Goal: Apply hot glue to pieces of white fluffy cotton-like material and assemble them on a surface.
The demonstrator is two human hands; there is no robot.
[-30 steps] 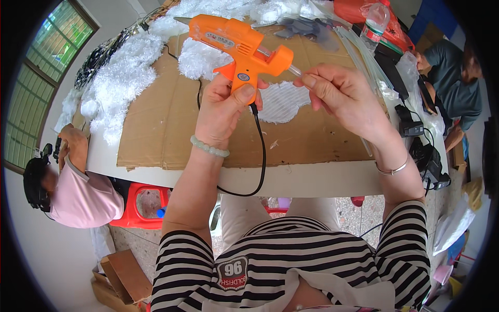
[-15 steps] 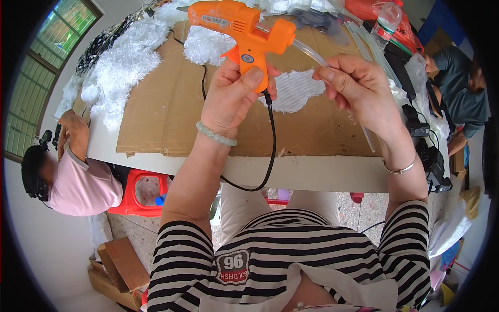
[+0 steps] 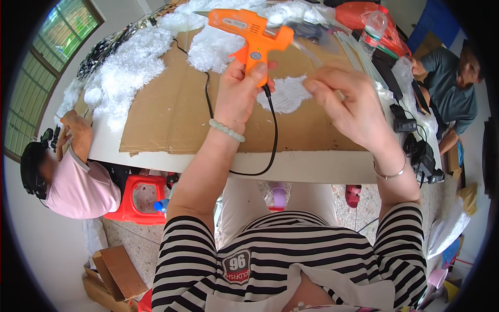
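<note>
My left hand (image 3: 240, 93) is closed round the handle of an orange glue gun (image 3: 253, 32), held above the cardboard with its nozzle pointing left. A clear glue stick (image 3: 307, 51) sticks out of the gun's back end and slants down to the right. Close by the stick's outer end is my right hand (image 3: 347, 101), its fingers curled and smeared by motion; whether they grip anything does not show. Under the hands, a white fuzzy fabric piece (image 3: 287, 94) lies flat on the cardboard (image 3: 171, 117).
White tinsel-like material (image 3: 127, 67) heaps along the left and far side. Clear glue sticks (image 3: 349, 51), a plastic bottle (image 3: 375, 26) and a red bag (image 3: 353, 13) lie at the far right. Black adapters (image 3: 421, 156) crowd the right edge. Two people (image 3: 80, 187) sit at either side.
The glue gun and my left hand have shifted slightly right. My right hand has moved a little left and down and is now blurred. The thin clear strip hanging below it no longer shows.
</note>
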